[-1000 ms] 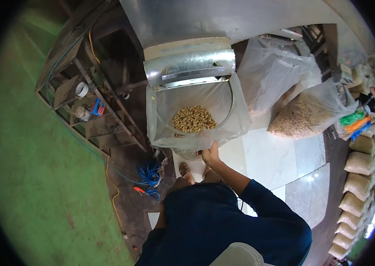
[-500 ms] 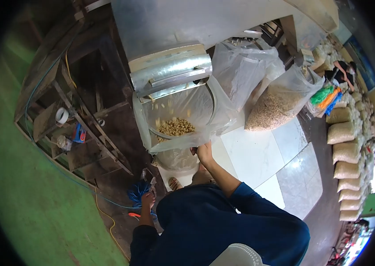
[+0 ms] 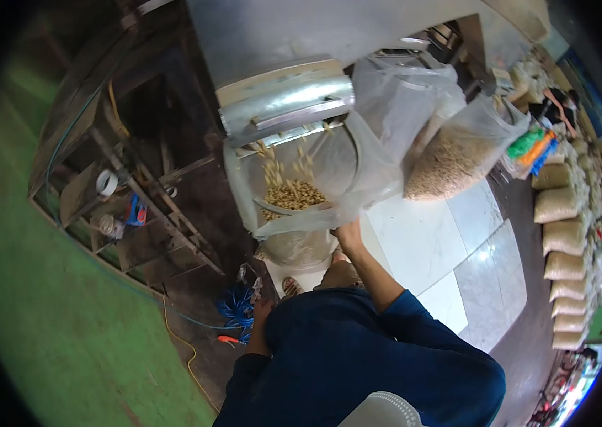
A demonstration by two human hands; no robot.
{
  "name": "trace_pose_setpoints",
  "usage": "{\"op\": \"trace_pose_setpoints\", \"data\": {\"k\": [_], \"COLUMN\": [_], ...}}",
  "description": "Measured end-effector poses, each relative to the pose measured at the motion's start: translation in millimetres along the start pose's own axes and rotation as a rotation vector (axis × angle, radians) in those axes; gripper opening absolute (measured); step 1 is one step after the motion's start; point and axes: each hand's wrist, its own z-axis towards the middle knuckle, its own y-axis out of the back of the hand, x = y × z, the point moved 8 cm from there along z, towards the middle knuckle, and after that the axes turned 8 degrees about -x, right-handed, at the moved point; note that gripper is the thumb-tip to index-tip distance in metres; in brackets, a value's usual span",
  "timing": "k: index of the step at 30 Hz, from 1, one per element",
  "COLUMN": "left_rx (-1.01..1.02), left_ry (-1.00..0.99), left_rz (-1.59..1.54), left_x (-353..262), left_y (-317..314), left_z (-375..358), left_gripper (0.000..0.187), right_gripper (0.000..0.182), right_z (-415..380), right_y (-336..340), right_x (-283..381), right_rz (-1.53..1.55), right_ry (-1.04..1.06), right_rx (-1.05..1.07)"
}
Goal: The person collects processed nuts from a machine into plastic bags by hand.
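A clear plastic bag (image 3: pixel 375 167) hangs open around a hoop below a metal chute (image 3: pixel 288 107). Light brown pieces fall from the chute onto a pile (image 3: pixel 294 196) in the bag. My right hand (image 3: pixel 347 233) is at the bag's near rim, its fingers closed and partly hidden by the plastic. Low at my left side, my left hand (image 3: pixel 262 310) is beside a bundle of blue strings (image 3: pixel 235 304) and some crumpled clear plastic; its fingers are too small and dark to make out. An orange-handled tool (image 3: pixel 228 339) lies just below the strings.
Filled bag (image 3: pixel 450 160) stands upright on white tiles (image 3: pixel 414 228), right of the chute. At left is a wooden rack (image 3: pixel 87 192) with a white cup (image 3: pixel 107 183). Stacked sacks (image 3: pixel 555 205) line the far right, where another person (image 3: pixel 553 110) bends near colourful bags (image 3: pixel 532 149).
More pieces are falling, and the pile in the bag is larger. The view has shifted, so most things appear slightly farther right. My right hand stays at the bag's rim.
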Motion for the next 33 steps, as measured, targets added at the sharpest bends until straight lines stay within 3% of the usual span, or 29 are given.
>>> {"op": "trace_pose_setpoints", "data": {"k": [1, 3, 5, 6, 9, 11, 13, 15, 17, 19, 20, 22, 23, 24, 25, 26, 29, 31, 33], "left_rx": [-0.022, -0.256, -0.288, -0.36, -0.557, -0.482, -0.002, 0.306, 0.451, 0.266, 0.253, -0.17, -0.181, -0.032, 0.12, 0.028, -0.151, -0.115, -0.108], "left_ry": [0.012, 0.045, 0.071, -0.035, -0.365, -0.594, -0.591, -0.119, 0.277, 0.515, 0.516, 0.636, 0.629, 0.56, 0.489, 0.423, 0.454, 0.432, 0.473], "left_rz": [-0.004, -0.292, -0.53, -0.61, -0.75, -0.921, -1.2, -1.52, -1.648, -1.637, -1.623, -1.464, -1.488, -1.545, -1.588, -1.507, -1.327, -1.363, -1.355], "left_x": [-3.3, -12.2, -61.8, -121.0, -308.1, -417.1, -497.7, -531.5, -538.6, -522.3, -522.2, -486.7, -470.4, -460.0, -457.9, -456.5, -455.8, -440.7, -430.4], "left_y": [0.7, 16.3, 34.6, 56.9, 128.8, 151.3, 135.1, 89.8, 29.1, -13.7, -24.1, -34.0, -39.1, -40.1, -41.2, -34.2, -28.8, -33.6, -42.2], "left_z": [2.2, 13.9, 23.6, 19.6, -6.6, -31.1, -41.2, -27.7, 11.8, 56.2, 76.9, 110.7, 128.9, 150.7, 165.5, 167.5, 148.6, 156.9, 155.3], "left_gripper": [0.033, 0.027, 0.016, 0.014, 0.011, 0.012, 0.013, 0.019, 0.03, 0.037, 0.037, 0.042, 0.042, 0.047, 0.053, 0.062, 0.063, 0.063, 0.062], "right_gripper": [0.02, 0.02, 0.02, 0.02, 0.021, 0.022, 0.023, 0.026, 0.025, 0.025, 0.022, 0.02, 0.02, 0.02, 0.022, 0.023, 0.024, 0.024, 0.026], "right_z": [0.1, 1.8, 4.5, 6.4, 8.5, 11.5, 12.3, 13.3, 14.0, 16.8, 18.3, 17.6, 16.3, 14.6, 14.6, 16.0, 16.9, 19.7, 26.7], "right_y": [1.0, 0.0, 0.7, 1.2, 1.5, 3.7, 5.7, 6.9, 7.3, 6.9, 4.8, 10.0, 8.7, 5.8, 5.1, 5.3, 10.8, 9.7, 7.8], "right_x": [-0.6, -2.3, 3.9, -3.3, -6.8, -13.8, -20.1, -5.3, 6.3, 6.5, -1.3, -2.5, -2.5, -3.7, 1.5, 1.8, -25.9, -37.1, 3.5], "right_rz": [-0.006, -0.009, -0.138, -0.119, -0.086, -0.043, 0.008, -0.081, -0.106, -0.128, -0.028, 0.063, 0.031, 0.0, -0.008, -0.019, -0.115, -0.192, -0.204], "right_ry": [-0.015, -0.033, 0.095, 0.003, 0.02, 0.019, 0.019, 0.252, 0.238, 0.219, 0.156, 0.09, -0.025, -0.138, -0.115, -0.088, -0.112, -0.151, 0.144], "right_rx": [0.006, 0.022, 0.015, 0.04, 0.043, 0.049, 0.059, 0.064, 0.115, 0.161, 0.206, 0.264, 0.342, 0.417, 0.467, 0.475, 0.565, 0.635, 0.666]}}
